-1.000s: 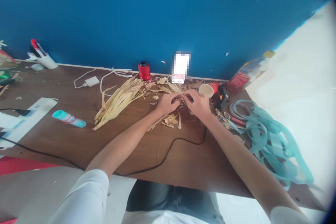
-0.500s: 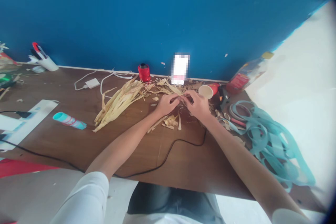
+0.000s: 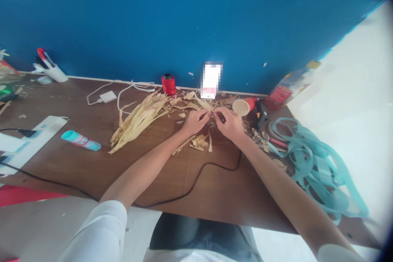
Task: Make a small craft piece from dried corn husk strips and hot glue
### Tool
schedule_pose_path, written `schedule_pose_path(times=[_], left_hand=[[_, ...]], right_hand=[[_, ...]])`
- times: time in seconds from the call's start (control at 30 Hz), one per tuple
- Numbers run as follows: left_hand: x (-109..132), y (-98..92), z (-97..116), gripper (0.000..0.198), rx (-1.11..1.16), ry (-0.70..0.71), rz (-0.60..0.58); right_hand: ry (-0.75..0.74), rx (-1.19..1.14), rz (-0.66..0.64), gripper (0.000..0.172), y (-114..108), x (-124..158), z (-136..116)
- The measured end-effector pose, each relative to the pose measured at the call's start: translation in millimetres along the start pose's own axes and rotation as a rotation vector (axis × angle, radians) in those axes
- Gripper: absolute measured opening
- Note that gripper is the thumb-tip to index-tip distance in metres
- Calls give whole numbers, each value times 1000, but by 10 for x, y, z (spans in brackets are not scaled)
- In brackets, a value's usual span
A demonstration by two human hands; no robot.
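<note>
My left hand (image 3: 194, 121) and my right hand (image 3: 229, 123) meet over the brown table (image 3: 92, 163), fingers pinched on a thin dry husk strip (image 3: 211, 113) stretched between them. A long bundle of pale husk strips (image 3: 139, 119) lies to the left of my left hand. Short husk scraps (image 3: 199, 142) are scattered just below the hands. Both hands are closed around the strip.
A red thread spool (image 3: 168, 84) stands by the blue wall. A paper cup (image 3: 243, 106) and a glue gun (image 3: 261, 114) lie to the right, then teal ribbon (image 3: 313, 163). A black cable (image 3: 190, 184), a teal tube (image 3: 80, 140) and a white charger (image 3: 107, 96) are on the table.
The hands have barely shifted; the fingers keep working the strip between them. The view moved slightly.
</note>
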State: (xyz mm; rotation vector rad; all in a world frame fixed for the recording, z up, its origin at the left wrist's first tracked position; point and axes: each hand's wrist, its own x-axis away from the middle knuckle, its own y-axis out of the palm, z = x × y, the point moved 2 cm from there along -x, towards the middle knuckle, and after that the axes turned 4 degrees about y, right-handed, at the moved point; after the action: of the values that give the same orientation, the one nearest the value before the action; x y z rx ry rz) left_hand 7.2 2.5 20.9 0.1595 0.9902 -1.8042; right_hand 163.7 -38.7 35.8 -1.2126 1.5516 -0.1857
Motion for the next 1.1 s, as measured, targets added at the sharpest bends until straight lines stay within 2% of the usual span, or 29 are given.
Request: schedule_pose_path(times=[0.2,0.47,0.67,0.9,1.1], left_hand=[[0,-13,7,37,27,-7,3],[8,-9,5,38,19,-7,9],[1,-14,14,37,29,-6,8],[7,-14,1,36,32,-3,26],[8,-16,11,35,12,0,48]], right_hand=[[-48,-38,-11,15,-18,-10,6],[-37,-69,-22,17,-15,-6,-2],[-50,-186,-17,17,-38,-24,-11],[125,-313,-12,20,-72,-65,-85],[343,-621,-47,22,-29,-89,-80]])
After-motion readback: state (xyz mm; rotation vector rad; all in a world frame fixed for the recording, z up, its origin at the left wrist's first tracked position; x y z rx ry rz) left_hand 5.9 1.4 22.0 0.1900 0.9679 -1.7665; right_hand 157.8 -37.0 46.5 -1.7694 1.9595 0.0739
